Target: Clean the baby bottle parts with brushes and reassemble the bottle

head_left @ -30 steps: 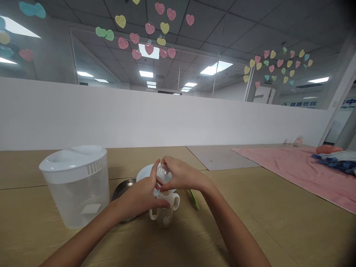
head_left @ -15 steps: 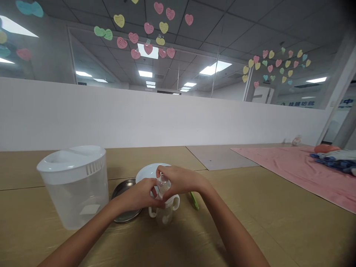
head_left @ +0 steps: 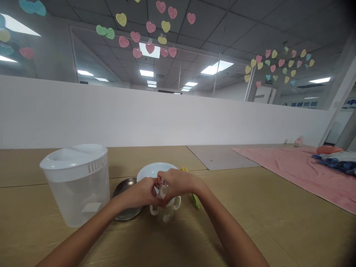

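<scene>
A small baby bottle with two white side handles (head_left: pixel 166 212) stands on the tan table. My left hand (head_left: pixel 141 193) and my right hand (head_left: pixel 178 182) are both closed over its top. Between their fingers is a clear cap or teat piece (head_left: pixel 163 189), pressed down on the bottle's neck. Most of that piece is hidden by my fingers. Right behind my hands sits a white bowl (head_left: pixel 151 171), and a metal lid or dish (head_left: pixel 126 187) lies flat just left of the bottle.
A large translucent plastic jug with a white lid (head_left: pixel 76 183) stands at the left. A green and yellow utensil (head_left: pixel 194 200) lies right of the bottle. A pink cloth (head_left: pixel 300 170) covers the table's far right. A white partition runs along the back.
Both hands have come down from above the bottle, bringing the clear piece onto its top. The white bowl behind them now shows more.
</scene>
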Action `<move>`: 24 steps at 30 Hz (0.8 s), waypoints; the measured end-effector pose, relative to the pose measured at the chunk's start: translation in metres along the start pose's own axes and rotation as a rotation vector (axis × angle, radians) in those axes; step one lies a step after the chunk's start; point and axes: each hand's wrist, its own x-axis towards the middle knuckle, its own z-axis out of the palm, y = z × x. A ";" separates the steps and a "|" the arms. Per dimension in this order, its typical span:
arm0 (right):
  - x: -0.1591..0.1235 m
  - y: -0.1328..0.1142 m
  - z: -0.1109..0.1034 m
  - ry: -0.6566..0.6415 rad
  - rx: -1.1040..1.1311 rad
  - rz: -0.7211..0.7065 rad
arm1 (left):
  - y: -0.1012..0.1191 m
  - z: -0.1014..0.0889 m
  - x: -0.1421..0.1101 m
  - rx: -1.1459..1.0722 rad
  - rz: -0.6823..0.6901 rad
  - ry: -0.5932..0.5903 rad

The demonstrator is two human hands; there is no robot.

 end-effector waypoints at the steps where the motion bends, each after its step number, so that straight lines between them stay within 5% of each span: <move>1: 0.000 0.000 0.000 -0.001 -0.003 0.000 | 0.001 0.000 0.000 0.015 0.000 0.020; 11: 0.002 -0.001 -0.001 0.013 0.100 -0.044 | 0.006 0.002 -0.007 0.137 -0.029 0.099; 16: 0.002 0.001 0.001 0.011 0.124 -0.046 | 0.003 -0.003 -0.011 0.214 -0.017 -0.026; 24: 0.002 -0.004 0.001 0.007 0.049 0.017 | -0.003 0.005 -0.001 0.009 0.020 0.047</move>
